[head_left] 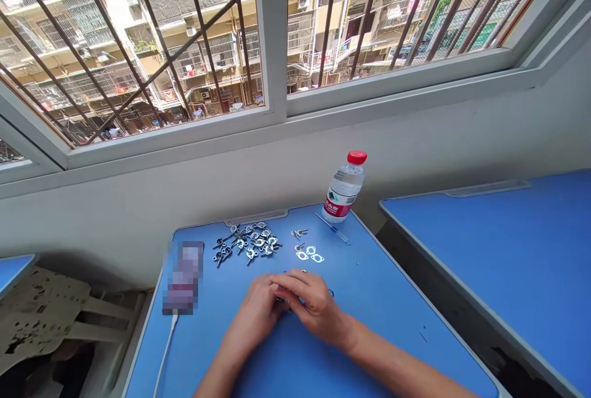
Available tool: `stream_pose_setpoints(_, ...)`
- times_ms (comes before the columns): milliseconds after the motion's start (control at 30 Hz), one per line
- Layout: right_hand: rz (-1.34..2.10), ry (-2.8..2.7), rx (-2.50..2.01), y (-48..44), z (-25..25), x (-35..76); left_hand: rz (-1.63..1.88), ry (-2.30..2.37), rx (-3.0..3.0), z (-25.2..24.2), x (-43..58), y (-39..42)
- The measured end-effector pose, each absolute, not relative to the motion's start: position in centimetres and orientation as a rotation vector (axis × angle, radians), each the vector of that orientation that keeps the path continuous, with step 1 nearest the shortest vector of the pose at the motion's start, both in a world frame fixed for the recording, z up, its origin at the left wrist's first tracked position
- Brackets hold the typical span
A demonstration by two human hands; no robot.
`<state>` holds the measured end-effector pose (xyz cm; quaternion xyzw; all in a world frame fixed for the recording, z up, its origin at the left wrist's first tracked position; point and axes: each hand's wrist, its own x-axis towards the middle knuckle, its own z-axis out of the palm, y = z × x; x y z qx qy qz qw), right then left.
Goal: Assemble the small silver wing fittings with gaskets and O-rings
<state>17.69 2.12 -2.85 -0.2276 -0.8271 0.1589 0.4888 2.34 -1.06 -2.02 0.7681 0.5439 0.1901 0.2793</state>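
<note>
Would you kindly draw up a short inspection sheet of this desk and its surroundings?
Surface: blue desk, another blue desk to the right.
Job's things: heap of small metal fittings, small flat holed metal plates.
Clutter: water bottle with red cap, thin clear rod, blurred object.
Grippers: left hand and right hand meet at the desk's middle; their fingers hide whatever they hold.
Cables: white cable runs from the blurred object past the desk's near edge.
Surroundings: barred window overlooking apartment balconies.

**Head-worn view, angled forward and down**
The blue worktop (392,342) is seen from close above, with the window (272,35) framed beyond it.
</note>
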Motion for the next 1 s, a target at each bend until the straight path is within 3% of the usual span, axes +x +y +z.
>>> stream_pose_setpoints(300, 0.454, -2.059, -0.405, 2.1, -1.5, 17.9, 0.493, 1.506, 2.021, -1.8, 2.4, -1.3)
stream_pose_setpoints(1000, 0.48, -2.016, -0.553, 2.0, -1.6, 18.0, 0.456, 1.493, 2.067, -2.4, 2.3, -1.3)
